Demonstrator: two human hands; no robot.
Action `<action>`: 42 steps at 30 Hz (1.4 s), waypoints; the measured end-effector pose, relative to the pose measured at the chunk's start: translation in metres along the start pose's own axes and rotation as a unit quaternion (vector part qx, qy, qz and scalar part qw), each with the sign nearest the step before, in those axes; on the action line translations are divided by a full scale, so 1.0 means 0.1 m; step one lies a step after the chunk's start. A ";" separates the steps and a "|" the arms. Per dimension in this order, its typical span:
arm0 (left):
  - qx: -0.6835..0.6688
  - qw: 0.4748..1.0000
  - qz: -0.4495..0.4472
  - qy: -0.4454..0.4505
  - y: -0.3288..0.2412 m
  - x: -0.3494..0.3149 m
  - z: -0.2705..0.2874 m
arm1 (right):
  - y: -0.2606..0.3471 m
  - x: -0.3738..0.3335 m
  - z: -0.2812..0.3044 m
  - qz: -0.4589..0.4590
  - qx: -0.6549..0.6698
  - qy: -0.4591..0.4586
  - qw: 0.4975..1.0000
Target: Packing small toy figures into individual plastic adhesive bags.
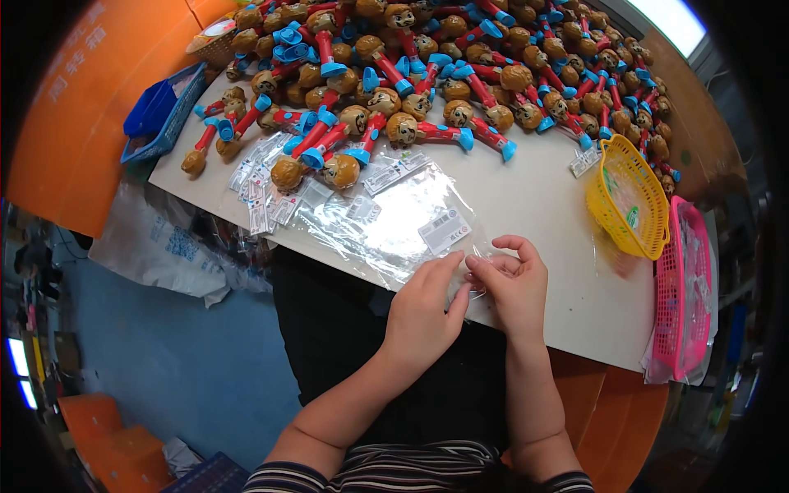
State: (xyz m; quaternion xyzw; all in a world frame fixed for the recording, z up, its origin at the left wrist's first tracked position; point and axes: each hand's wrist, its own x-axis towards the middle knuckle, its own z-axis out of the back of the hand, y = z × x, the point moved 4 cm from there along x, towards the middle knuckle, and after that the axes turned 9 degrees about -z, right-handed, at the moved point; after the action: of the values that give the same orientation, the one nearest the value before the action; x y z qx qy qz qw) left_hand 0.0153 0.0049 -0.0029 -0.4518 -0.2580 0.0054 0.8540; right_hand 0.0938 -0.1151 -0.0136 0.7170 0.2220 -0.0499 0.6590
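Observation:
Clear plastic bags lie overlapping at the table's near edge, one with a white printed label. At the nearest corner of the bags, my left hand closes on the film with thumb and fingers. Close beside it on the right, my right hand pinches the same edge, its forefinger curled above the thumb. The film between the fingertips is hard to see. Beyond the bags lie toy figures with brown heads, red sticks and blue bases, such as one toy figure lying on its side.
A large heap of these figures covers the table's far side. Small printed slips lie left of the bags. A yellow basket and a pink basket stand on the right, blue trays at the far left.

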 end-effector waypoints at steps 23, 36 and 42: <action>0.159 0.980 -0.110 -0.043 0.06 -0.02 -0.11 | 0.61 1.37 0.19 0.222 -0.580 -0.103 0.777; 0.012 0.999 -0.018 -0.035 0.01 0.24 -0.16 | 0.37 -0.50 0.62 0.191 -0.386 0.067 0.900; 0.056 0.997 -0.051 -0.023 0.05 0.25 -0.14 | 0.24 -0.57 0.65 0.331 -0.475 -0.051 0.814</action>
State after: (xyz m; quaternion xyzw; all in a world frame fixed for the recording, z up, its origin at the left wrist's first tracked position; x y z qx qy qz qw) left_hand 0.0448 0.0031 -0.0022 -0.3892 -0.3002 -0.0134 0.8708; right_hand 0.0662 -0.1930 0.0211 0.3408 -0.0669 0.2462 0.9049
